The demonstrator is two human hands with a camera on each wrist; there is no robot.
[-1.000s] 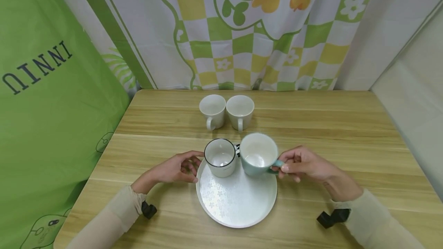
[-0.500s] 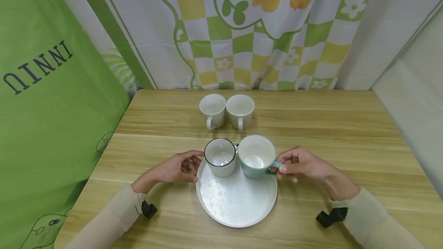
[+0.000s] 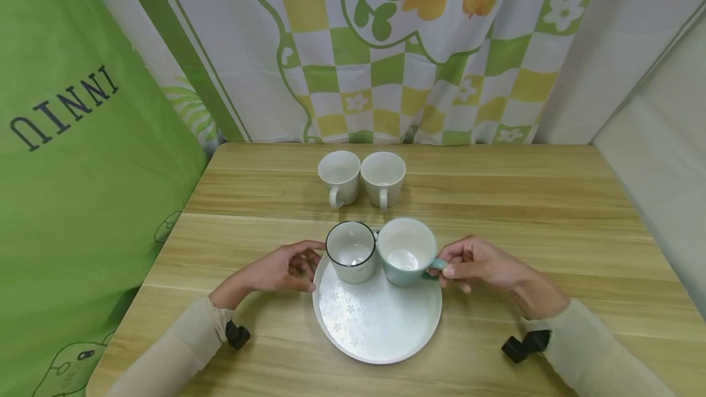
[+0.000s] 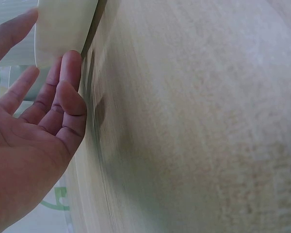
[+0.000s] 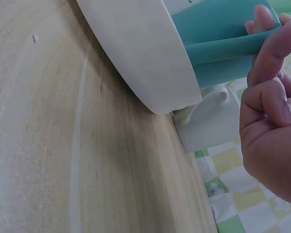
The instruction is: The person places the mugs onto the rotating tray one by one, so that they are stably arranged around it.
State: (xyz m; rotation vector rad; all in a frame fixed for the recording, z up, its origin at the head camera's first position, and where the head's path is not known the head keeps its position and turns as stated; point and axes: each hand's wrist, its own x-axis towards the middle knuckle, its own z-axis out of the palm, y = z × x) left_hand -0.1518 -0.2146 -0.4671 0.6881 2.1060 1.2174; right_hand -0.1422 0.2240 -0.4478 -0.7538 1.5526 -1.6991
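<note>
right hand (image 3: 482, 263): pinching teal cup (image 3: 405, 273) by handle | teal cup: tray's (image 3: 380, 331) back right, beside black-rimmed cup (image 3: 352, 273) | left hand (image 3: 284, 267): loosely spread, gripping nothing, at tray's left rim | white cups (image 3: 344, 190): behind tray

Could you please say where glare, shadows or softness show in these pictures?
Head view: glare on the round tray and inside the teal mug; left wrist view: soft shadows beside the left hand, grain smeary on the wooden tabletop; right wrist view: shadow beneath the round tray.
</note>
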